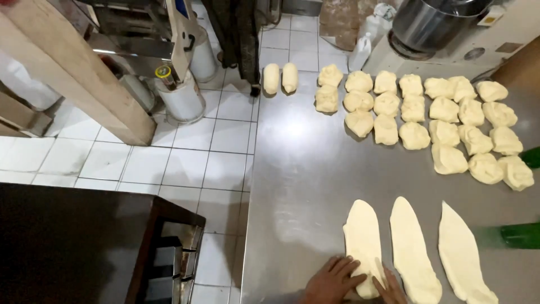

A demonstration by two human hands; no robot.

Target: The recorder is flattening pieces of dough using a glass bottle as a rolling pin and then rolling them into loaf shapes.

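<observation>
At lower centre, my left hand (333, 280) and right hand (389, 287) press flat, ungripping, on the leftmost flattened dough strip (364, 245), pinning its near end to the steel table (292, 169).

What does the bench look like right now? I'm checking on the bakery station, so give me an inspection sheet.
Surface: steel table, shiny, mostly bare at left.
Job's things: three flattened dough strips side by side at the near edge; two rolled loaves at the far edge.
Clutter: rows of dough lumps at far right.
Grippers: left hand and right hand press the near end of the leftmost strip.
Cables: nothing seen.
Surroundings: white tiled floor, white bucket, metal mixing bowl.
</observation>
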